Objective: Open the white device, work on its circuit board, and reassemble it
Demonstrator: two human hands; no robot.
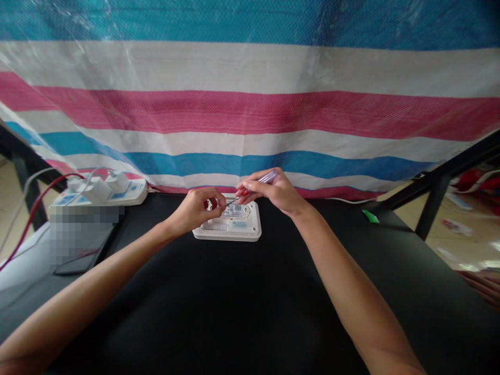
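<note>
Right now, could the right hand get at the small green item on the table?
Probably yes: nothing visible stands between the right hand and the small green item on the black table, though that hand holds a purple-handled screwdriver, which might hinder grasping.

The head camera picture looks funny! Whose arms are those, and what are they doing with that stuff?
There is no robot here, just a person's two bare hands. The camera sits on that person's head, looking forward and down, so you see the arms as they do. The right hand holds a screwdriver-like tool with a see-through purplish handle. The left hand curls over a white box with little holes and labels; I can't tell whether it grips anything. The box lies on a black table. At the left is a power strip; at the right, a small green thing. Behind hangs a striped sheet.
</note>
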